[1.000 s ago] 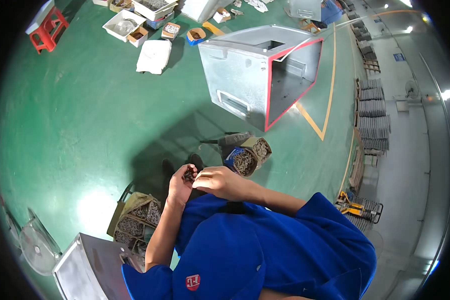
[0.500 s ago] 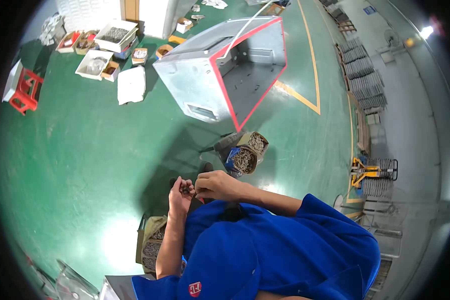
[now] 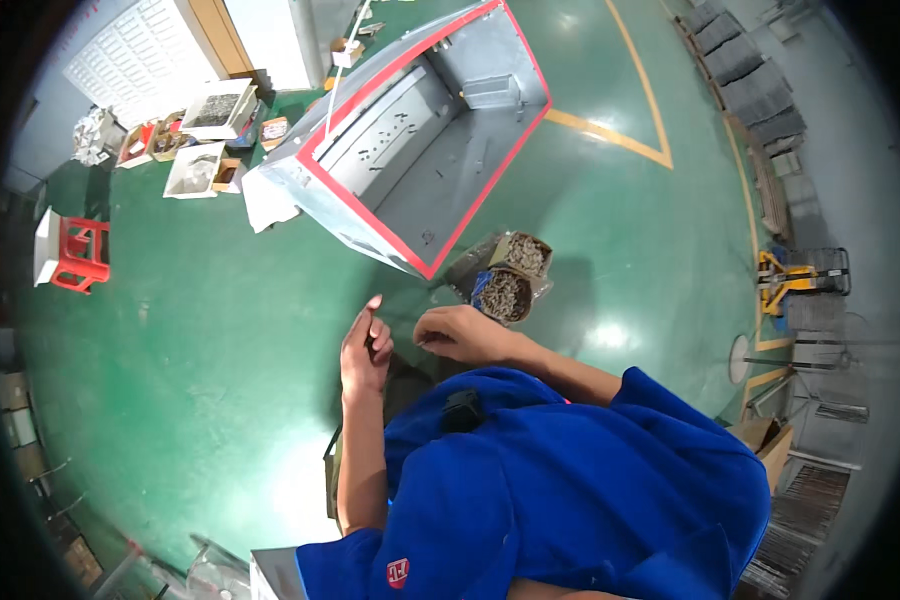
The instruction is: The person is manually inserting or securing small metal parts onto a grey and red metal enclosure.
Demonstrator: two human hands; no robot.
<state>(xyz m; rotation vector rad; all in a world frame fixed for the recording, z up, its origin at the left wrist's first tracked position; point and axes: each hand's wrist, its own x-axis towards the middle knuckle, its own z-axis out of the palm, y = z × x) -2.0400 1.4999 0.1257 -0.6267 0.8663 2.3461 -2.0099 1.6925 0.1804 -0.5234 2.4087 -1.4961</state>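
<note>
My left hand (image 3: 364,346) is raised in front of my chest with the fingers partly curled around small dark pieces in the palm; what they are is too small to tell. My right hand (image 3: 456,331) hovers close beside it, fingertips pinched together near the left palm. Both forearms come out of blue sleeves. Just beyond my right hand stand two open cartons of small metal parts (image 3: 511,281) on the green floor. Behind them lies a big grey metal cabinet shell with a red-edged opening (image 3: 410,150), tipped on its side.
Open boxes and trays of parts (image 3: 202,145) sit at the far left by a wall. A red stool (image 3: 74,254) stands to the left. A yellow pallet truck (image 3: 795,275) and stacked metal sheets (image 3: 760,90) line the right side. A cardboard box (image 3: 331,470) shows beside my left arm.
My view has swung, so the grey cabinet shell now looms larger and nearer the centre. My hands have drawn slightly apart, and the left index finger now points up.
</note>
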